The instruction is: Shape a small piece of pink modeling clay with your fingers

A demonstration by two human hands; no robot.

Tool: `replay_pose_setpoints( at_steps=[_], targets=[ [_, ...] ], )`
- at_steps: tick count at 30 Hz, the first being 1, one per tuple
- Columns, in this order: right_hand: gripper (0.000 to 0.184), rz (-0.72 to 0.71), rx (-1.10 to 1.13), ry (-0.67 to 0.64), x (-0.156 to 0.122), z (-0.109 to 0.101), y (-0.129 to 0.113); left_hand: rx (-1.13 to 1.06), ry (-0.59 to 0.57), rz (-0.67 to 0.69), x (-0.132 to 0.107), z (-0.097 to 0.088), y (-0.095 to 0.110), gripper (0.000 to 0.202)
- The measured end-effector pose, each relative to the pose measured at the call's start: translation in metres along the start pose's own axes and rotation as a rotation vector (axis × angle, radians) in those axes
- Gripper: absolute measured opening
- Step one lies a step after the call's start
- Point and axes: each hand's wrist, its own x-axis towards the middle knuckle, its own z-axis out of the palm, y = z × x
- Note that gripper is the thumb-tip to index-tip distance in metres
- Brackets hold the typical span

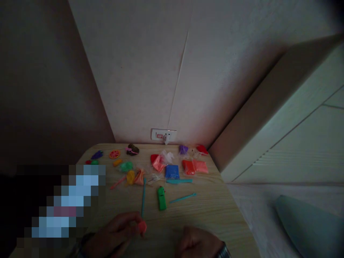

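Left hand (115,233) fingertips pinching red lump (142,227), over near edge of table (215,211); lump partly covered. Right hand (197,242) curled, dim, fingertips hidden; can't tell if gripping. Both wrists cut off or nearly so. Pixelated patch (64,206) hides table's left side.

Dimly lit pale wall (139,64) with a low white socket (154,134), wood-grain table (212,204), panelled cabinet (295,143) at right.

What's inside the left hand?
A pinkish-red piece shows at the end of the left hand. Its gripped side is covered; anything deeper in the grip can't be seen.
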Motion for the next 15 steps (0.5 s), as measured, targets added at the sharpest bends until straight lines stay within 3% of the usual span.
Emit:
replay_pose_setpoints(
  at_steps=[3,7,8,10,12,13,15],
  targets=[
    [0.057,-0.104,0.139,0.12,0.014,0.01,0.01,-0.086,0.04,-0.069,0.005,0.001,0.015,0.029],
    [0.053,-0.38,0.341,0.875,0.029,0.007,0.011,-0.236,0.271,0.07,0.021,-0.001,0.042,0.028],
    [0.049,-0.413,0.294,1.0,0.03,0.003,0.006,-0.251,0.337,0.126,0.025,-0.001,0.047,0.027],
    [0.044,-0.465,0.195,1.062,0.03,-0.005,-0.012,-0.203,0.45,0.241,0.032,0.0,0.054,0.023],
    [0.04,-0.584,-0.46,1.144,0.033,-0.011,-0.034,-0.067,0.513,0.344,0.038,0.003,0.057,0.022],
    [0.039,-0.647,-0.83,1.116,0.037,-0.013,-0.045,0.025,0.532,0.389,0.041,0.004,0.057,0.021],
    [0.035,-0.695,-1.035,1.046,0.047,-0.017,-0.062,0.212,0.538,0.464,0.047,0.005,0.056,0.02]
  ],
)
